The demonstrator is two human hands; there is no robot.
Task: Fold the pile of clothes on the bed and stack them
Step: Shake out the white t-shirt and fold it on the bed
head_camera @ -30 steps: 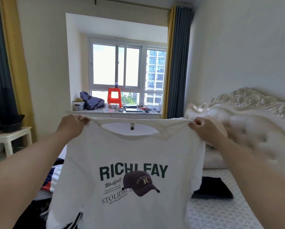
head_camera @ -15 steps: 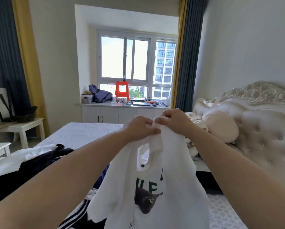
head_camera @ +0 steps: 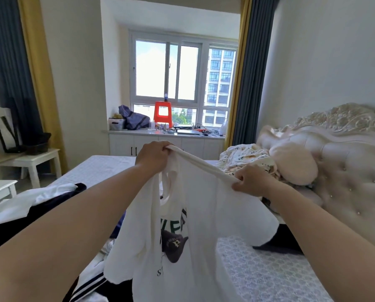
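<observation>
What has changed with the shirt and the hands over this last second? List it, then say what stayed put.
A second ago both hands held the white T-shirt spread flat by its shoulders, print fully showing. They then met, folding it lengthwise. Now the right hand has slid away along the top edge, lower than the left hand. Both hands kept their grip throughout; the dark clothes on the bed stayed put.

Home bedroom: tufted headboard point(head_camera: 345, 153), bed point(head_camera: 269, 269), curtains point(head_camera: 250, 73).
</observation>
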